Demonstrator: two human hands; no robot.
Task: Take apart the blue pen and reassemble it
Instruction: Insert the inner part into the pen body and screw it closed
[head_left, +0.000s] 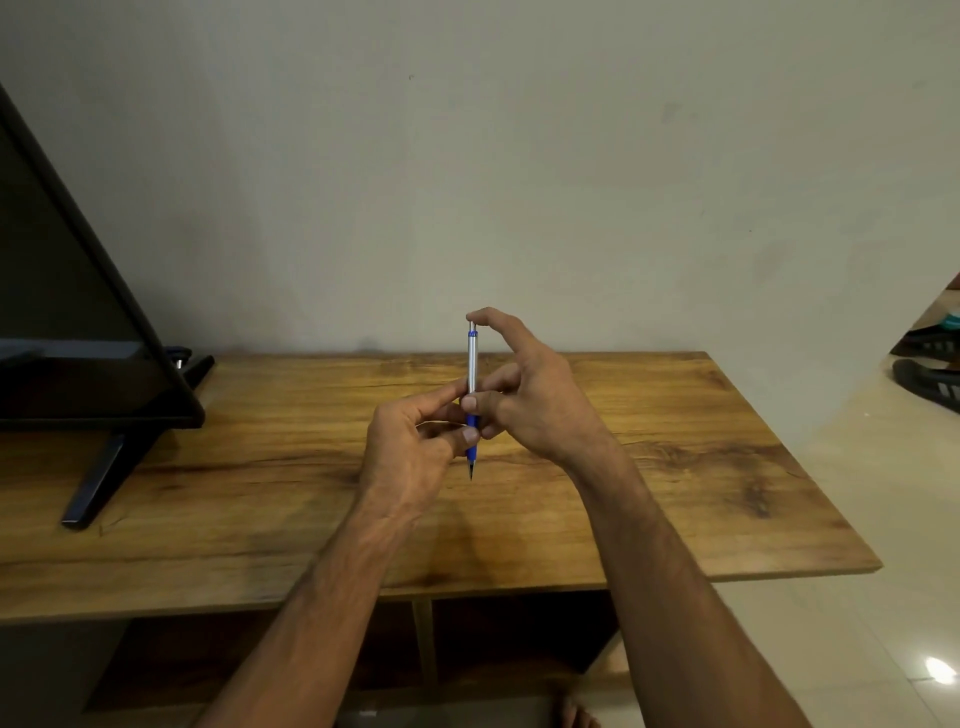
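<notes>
The blue pen (472, 364) stands upright in the air above the wooden table (291, 467), with a silver upper barrel, a blue grip section and a dark tip pointing down. My left hand (410, 452) pinches the blue lower part between thumb and fingers. My right hand (530, 395) holds the middle of the barrel with its thumb and lower fingers, while its index finger curls over the top button. The pen looks whole, with no parts apart.
A dark flat screen (67, 312) on black legs stands on the table's left end. The wall rises right behind the table. Open shelves lie under the tabletop, and tiled floor with dark sandals (930, 374) is to the right.
</notes>
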